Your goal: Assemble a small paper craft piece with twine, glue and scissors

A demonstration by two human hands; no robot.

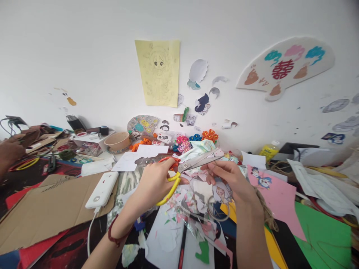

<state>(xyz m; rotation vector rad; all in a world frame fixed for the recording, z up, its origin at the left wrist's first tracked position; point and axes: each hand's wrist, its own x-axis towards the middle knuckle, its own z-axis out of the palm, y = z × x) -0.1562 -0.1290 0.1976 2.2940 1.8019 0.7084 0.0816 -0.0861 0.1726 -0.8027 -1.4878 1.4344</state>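
Note:
My left hand point(159, 177) is wrapped round the handles of a pair of scissors point(200, 159) with yellow and red grips. Their blades stand slightly apart and point to the right, across the fingers of my right hand point(227, 175). The right fingers are pinched together near the blade tips. A small paper cutout point(222, 192) with a drawn figure shows under the right palm, seemingly held there; the exact grip is hidden. Below both hands lies a pile of paper scraps point(186, 203) and clear plastic film.
A white power bank point(102, 189) with a cable lies on brown cardboard point(63, 209) at left. Pink paper point(277, 198) and green paper point(325, 231) lie at right. Behind stand a round tub point(117, 141), pipe-cleaner flowers point(210, 135) and a yellow bottle point(269, 150). Another person's hand point(11, 153) is far left.

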